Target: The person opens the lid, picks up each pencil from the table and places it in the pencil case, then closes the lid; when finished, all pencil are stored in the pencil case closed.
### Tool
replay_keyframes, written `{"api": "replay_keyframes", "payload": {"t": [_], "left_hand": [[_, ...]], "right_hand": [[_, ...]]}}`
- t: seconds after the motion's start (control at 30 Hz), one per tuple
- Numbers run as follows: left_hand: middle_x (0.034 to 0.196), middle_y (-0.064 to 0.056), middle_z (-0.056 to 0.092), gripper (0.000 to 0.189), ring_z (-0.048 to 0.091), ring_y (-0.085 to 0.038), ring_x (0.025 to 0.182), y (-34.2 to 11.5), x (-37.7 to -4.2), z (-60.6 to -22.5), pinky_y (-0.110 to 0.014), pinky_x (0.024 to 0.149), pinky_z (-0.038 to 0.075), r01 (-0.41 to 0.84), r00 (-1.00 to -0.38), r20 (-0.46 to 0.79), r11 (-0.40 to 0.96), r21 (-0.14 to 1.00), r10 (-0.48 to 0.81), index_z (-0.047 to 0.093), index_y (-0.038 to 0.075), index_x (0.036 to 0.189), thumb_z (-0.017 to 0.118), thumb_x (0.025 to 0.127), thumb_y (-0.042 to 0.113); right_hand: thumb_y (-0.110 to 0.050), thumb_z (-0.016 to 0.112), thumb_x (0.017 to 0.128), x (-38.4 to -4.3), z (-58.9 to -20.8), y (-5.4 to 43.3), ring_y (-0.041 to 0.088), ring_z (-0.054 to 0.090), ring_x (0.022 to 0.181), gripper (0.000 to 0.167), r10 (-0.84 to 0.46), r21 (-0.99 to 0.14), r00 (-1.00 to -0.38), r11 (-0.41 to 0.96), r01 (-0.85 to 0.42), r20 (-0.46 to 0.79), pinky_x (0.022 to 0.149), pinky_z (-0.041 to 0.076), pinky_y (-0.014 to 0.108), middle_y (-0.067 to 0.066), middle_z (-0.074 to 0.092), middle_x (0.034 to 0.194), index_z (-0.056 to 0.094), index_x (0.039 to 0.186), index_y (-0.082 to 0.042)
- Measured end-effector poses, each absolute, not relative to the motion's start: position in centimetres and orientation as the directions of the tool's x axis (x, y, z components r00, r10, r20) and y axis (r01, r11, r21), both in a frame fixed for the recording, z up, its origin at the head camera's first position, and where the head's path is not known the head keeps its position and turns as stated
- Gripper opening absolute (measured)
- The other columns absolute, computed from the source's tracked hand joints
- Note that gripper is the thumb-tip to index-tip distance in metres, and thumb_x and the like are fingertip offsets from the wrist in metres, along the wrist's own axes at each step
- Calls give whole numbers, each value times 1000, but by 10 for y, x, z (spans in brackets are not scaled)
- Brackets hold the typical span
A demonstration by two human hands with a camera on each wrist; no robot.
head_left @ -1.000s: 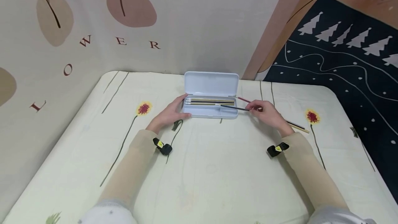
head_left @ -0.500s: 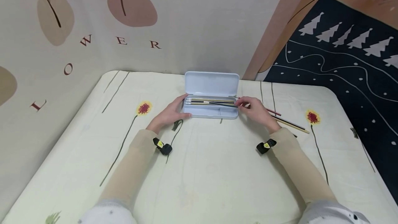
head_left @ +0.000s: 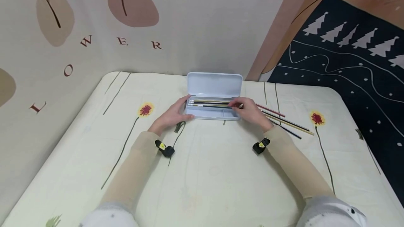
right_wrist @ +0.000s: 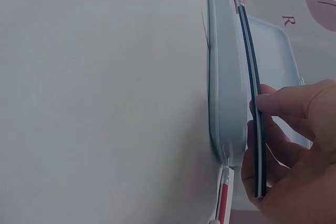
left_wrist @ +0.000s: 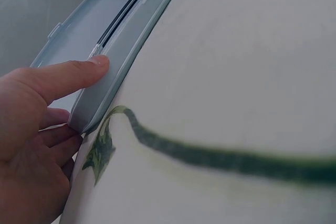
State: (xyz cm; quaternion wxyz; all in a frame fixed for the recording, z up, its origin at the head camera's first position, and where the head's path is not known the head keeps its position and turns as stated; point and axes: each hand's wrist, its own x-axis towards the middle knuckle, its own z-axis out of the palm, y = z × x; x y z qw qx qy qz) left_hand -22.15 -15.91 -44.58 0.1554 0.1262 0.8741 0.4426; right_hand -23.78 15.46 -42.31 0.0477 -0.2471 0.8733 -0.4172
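Observation:
A pale blue pencil case (head_left: pixel 206 112) lies with its lid raised at the back of the table. Several pencils (head_left: pixel 208 101) with white ends rest side by side in its long rear compartment. My left hand (head_left: pixel 172 115) grips the case's left end; in the left wrist view the thumb (left_wrist: pixel 79 77) lies over the rim and the fingers sit against the outer end. Over the case's right end, my right hand (head_left: pixel 250 111) pinches a dark striped pencil (right_wrist: pixel 251 61) between thumb and fingers. That pencil runs leftward along the case, above or among the others; its contact with them is unclear.
Right of the case lie loose pencils: a red one (head_left: pixel 273 110), a yellow one (head_left: pixel 303 130) and dark ones (head_left: pixel 291 133), partly behind my right hand. A flower-print cloth (head_left: pixel 214 171) covers the table. Patterned fabric (head_left: pixel 202 27) hangs close behind the case.
My right hand has moved left with the dark pencil, bringing it from beyond the case's right edge to lie over the case. The left hand has stayed on the case.

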Motion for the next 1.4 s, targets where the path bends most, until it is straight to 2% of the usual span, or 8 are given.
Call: {"api": "replay_keyframes", "payload": {"t": [0.73,1.13,1.4], "left_hand": [[159,-13,16,89,10,-30,145,-159,-222,-447,-50,115,11,83,-920,-157,570,818,359,16,12,155,72,87,25],[159,-12,16,89,10,-29,145,-159,-222,-445,-50,115,12,86,-920,-154,571,816,359,16,12,155,72,87,26],[159,-12,15,89,10,-29,145,-159,-222,-445,-50,115,12,74,-920,-172,586,807,353,15,13,156,71,87,27]], "right_hand": [[7,59,89,-249,-424,131,28,60,98,14,-503,-755,-861,533,-383,82,90,47,40,16,67,101,69,98,3],[6,59,90,-249,-421,135,28,59,99,15,-460,-772,-886,544,-328,53,88,47,38,16,67,103,70,99,3],[6,58,89,-249,-427,131,27,59,99,19,-499,-741,-865,559,-371,57,90,47,39,18,67,107,70,103,4]]}}
